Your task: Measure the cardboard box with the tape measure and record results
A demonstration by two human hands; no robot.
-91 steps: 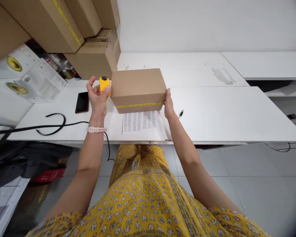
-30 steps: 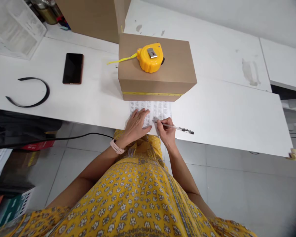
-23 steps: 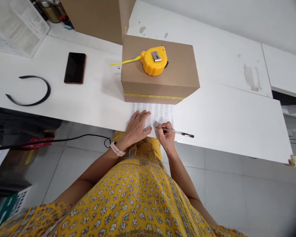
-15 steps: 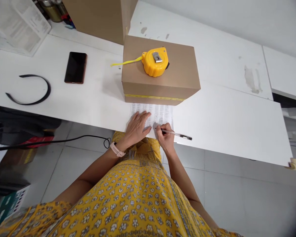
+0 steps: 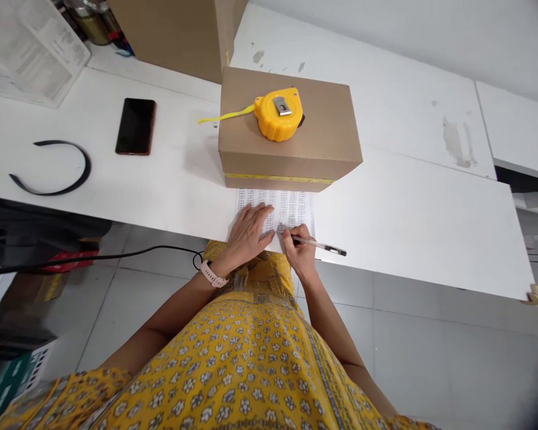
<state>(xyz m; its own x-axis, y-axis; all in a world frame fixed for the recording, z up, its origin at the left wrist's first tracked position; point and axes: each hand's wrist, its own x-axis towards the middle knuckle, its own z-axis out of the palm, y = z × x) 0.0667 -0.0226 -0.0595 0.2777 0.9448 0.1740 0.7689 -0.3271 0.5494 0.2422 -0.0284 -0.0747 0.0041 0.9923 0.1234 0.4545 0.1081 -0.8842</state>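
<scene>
A printed sheet of paper [image 5: 291, 206] lies at the near edge of the white table [image 5: 407, 203]. My left hand [image 5: 248, 230] rests flat on the sheet, fingers stretched out. My right hand [image 5: 299, 248] pinches a clear pen [image 5: 320, 245], its tip touching the sheet. Just behind the paper stands a closed brown cardboard box [image 5: 323, 143] with a yellow band along its front. A yellow tape measure [image 5: 278, 113] lies on top of the box, a short length of tape sticking out to the left.
A black phone [image 5: 135, 126] and a curved black strap [image 5: 54, 170] lie on the table to the left. Larger cardboard boxes [image 5: 174, 33] stand behind. A white printed carton [image 5: 27, 51] is at far left. A black cable [image 5: 94, 257] hangs below the table edge.
Three seconds ago both hands held the tape measure stretched along the box front. Now the tape measure lies on the box, my left hand presses the sheet, my right hand holds the pen.
</scene>
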